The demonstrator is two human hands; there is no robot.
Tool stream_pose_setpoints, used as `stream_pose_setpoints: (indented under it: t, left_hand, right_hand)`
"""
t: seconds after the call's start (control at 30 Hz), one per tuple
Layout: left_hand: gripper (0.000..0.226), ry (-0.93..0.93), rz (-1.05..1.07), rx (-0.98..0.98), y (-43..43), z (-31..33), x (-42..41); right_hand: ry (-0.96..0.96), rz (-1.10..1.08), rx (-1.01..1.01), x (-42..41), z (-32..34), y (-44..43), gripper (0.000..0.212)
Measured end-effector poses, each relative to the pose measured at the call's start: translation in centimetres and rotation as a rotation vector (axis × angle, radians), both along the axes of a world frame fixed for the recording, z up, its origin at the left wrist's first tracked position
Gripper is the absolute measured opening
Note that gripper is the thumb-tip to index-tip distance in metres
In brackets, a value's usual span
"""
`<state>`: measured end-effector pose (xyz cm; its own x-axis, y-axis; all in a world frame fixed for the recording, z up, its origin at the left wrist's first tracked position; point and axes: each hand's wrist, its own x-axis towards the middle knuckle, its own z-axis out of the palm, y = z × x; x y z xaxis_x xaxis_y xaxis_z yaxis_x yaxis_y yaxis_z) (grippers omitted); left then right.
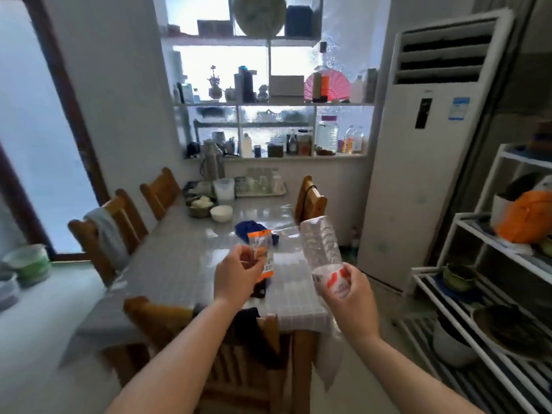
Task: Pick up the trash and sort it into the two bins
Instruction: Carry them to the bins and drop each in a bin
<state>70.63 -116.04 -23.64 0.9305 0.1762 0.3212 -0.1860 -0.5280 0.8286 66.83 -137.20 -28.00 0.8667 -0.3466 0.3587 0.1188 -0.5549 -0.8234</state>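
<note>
One head-worn, wide-angle view looks forward and down from above the near end of a dining table (191, 258) — both forearms reach in from the bottom edge. It faces the backlit shelves (268, 104) on the far wall — edges bend and blur.

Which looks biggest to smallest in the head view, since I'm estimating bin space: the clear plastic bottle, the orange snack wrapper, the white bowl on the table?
1. Clear plastic bottle, in the right hand.
2. Orange snack wrapper, in the left hand.
3. White bowl, though it sits farther from the camera, so its true size against the wrapper is unsure.
</note>
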Motion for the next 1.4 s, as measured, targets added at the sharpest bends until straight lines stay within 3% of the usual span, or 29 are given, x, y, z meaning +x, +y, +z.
stream_pose_setpoints:
  t: [0.4,0.57,0.9,1.17,1.4]
  left_hand:
    - [0.023,-0.038,0.483,0.013,30.9,5.1,-7.3]
    - [0.024,-0.064,0.609,0.001,44.5,6.5,-9.0]
    - [0.015,-0.063,0.802,0.073,64.9,7.5,-11.2]
    - [0.013,-0.039,0.831,0.016,74.6,5.5,-7.8]
    - [0.018,0.002,0.835,0.035,84.5,4.6,1.3]
  right_hand:
    - [-0.061,0.454,0.003,4.0,5.8,31.0,0.071]
    - [-0.063,0.575,-0.002,5.2,6.1,46.4,0.07]
    - [-0.063,0.717,-0.006,7.4,5.9,68.6,0.075]
    - [-0.048,0.793,-0.063,12.0,5.6,79.7,0.072]
    - [-0.045,0.826,-0.016,22.5,5.1,90.3,0.069]
